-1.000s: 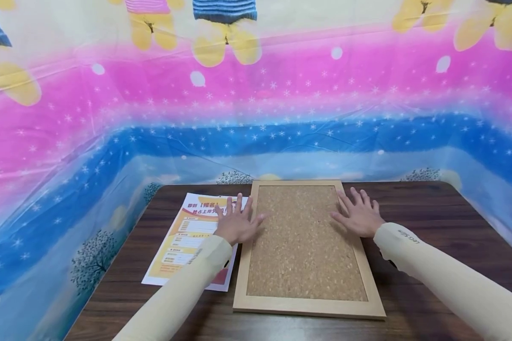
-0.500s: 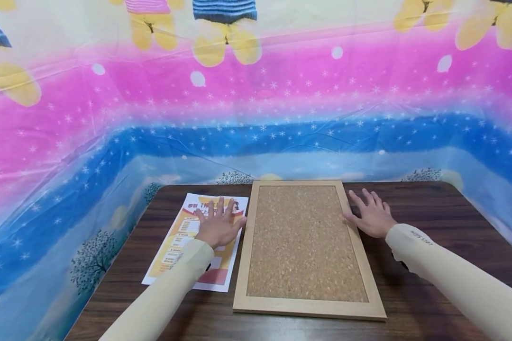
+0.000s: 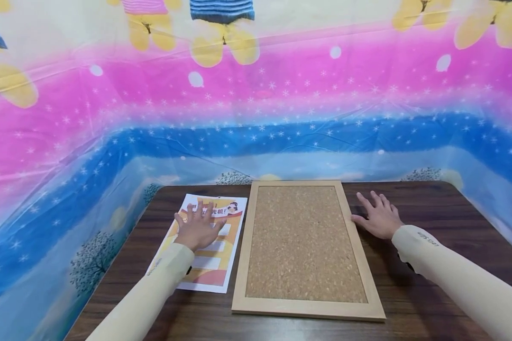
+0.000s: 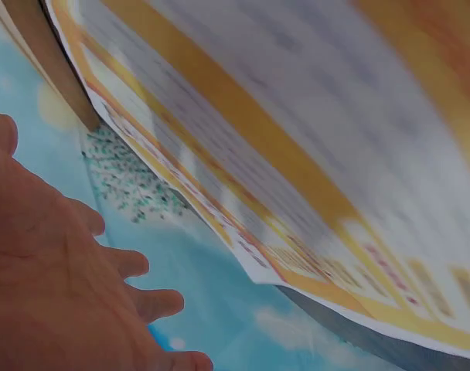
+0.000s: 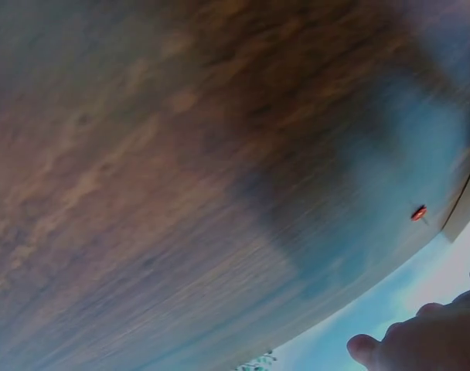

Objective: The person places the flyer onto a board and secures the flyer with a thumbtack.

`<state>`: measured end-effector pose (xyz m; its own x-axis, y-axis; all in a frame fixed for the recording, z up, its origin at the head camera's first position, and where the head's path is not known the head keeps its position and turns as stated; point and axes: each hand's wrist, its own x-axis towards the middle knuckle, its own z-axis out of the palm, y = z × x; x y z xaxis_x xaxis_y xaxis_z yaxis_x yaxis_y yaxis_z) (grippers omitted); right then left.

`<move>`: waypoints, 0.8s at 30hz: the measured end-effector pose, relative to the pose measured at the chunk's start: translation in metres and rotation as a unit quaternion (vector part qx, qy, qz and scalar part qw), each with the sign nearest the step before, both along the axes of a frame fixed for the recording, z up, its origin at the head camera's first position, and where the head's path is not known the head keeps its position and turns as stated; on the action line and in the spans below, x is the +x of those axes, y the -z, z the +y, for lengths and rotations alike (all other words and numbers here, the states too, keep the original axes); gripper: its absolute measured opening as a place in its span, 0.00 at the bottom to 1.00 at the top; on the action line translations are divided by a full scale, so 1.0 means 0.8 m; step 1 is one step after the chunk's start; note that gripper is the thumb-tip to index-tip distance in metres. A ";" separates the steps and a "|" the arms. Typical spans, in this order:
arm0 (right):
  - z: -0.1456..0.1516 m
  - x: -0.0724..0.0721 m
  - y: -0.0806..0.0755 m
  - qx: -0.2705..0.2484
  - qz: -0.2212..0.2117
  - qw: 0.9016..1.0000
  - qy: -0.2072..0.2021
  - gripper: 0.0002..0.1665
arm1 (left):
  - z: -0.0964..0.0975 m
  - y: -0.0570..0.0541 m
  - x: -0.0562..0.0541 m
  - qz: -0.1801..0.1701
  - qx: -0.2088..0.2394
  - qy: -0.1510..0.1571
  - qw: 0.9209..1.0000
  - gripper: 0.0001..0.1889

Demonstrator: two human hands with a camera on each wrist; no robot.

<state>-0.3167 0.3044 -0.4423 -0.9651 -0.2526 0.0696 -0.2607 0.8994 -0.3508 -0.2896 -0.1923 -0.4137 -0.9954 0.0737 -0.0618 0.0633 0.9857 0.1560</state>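
Note:
A wood-framed cork board (image 3: pixel 305 246) lies flat on the dark table. To its left lies a printed orange-and-white sheet of paper (image 3: pixel 213 277). My left hand (image 3: pixel 198 231) is over the paper with its fingers spread, hiding part of the heading. In the left wrist view that hand (image 4: pixel 65 270) shows a gap from the paper (image 4: pixel 243 154). My right hand (image 3: pixel 379 219), fingers spread and holding nothing, is just right of the board's frame. A small red object like a push pin (image 5: pixel 419 212) sits on the table near the frame in the right wrist view.
The dark wood-grain table (image 3: pixel 448 218) has a rounded far right corner. A printed pink and blue cloth (image 3: pixel 281 137) hangs behind and around it. The board's far end reaches the table's back edge.
Both hands have moved apart: the left from the board's left edge to over the paper, the right from the board's right edge out over the table. Board and paper stay put.

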 end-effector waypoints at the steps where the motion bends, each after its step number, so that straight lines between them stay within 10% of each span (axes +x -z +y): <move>1: 0.001 0.000 0.001 0.004 -0.002 1.000 0.004 0.48 | -0.006 0.000 0.001 -0.002 0.001 -0.003 1.000 0.40; 24: 0.017 -0.004 0.004 0.021 -0.014 1.000 0.000 0.37 | -0.088 0.012 0.018 -0.022 0.028 -0.074 0.997 0.47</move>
